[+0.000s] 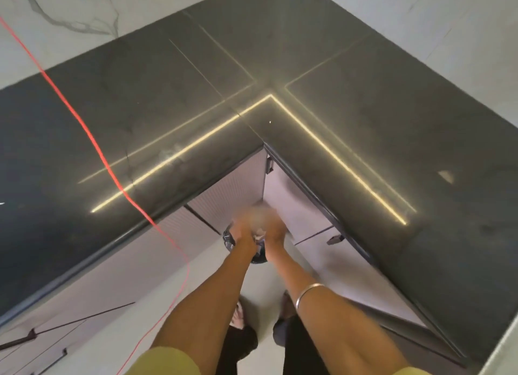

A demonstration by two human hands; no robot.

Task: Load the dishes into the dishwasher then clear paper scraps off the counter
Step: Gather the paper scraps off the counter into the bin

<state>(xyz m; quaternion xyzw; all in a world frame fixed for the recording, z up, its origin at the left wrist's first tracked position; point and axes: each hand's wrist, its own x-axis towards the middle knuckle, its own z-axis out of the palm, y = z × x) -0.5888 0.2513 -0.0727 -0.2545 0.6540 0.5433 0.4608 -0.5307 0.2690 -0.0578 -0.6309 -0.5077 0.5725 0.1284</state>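
Both my arms reach down to the floor at the inner corner of the dark L-shaped counter [196,99]. My left hand [244,230] and my right hand [274,228] are pressed together and blurred by motion. White paper scraps [259,233] show between the palms. Right under the hands stands a small bin with a black liner [228,238], mostly hidden by them. One pale paper scrap [445,176] lies on the right wing of the counter. No dishes or dishwasher are in view.
A red cord [92,139] runs across the left wing of the counter and hangs down to the floor. Pale cabinet fronts [232,184] with dark handles sit under the counter on both sides. My feet [241,315] stand on the light floor.
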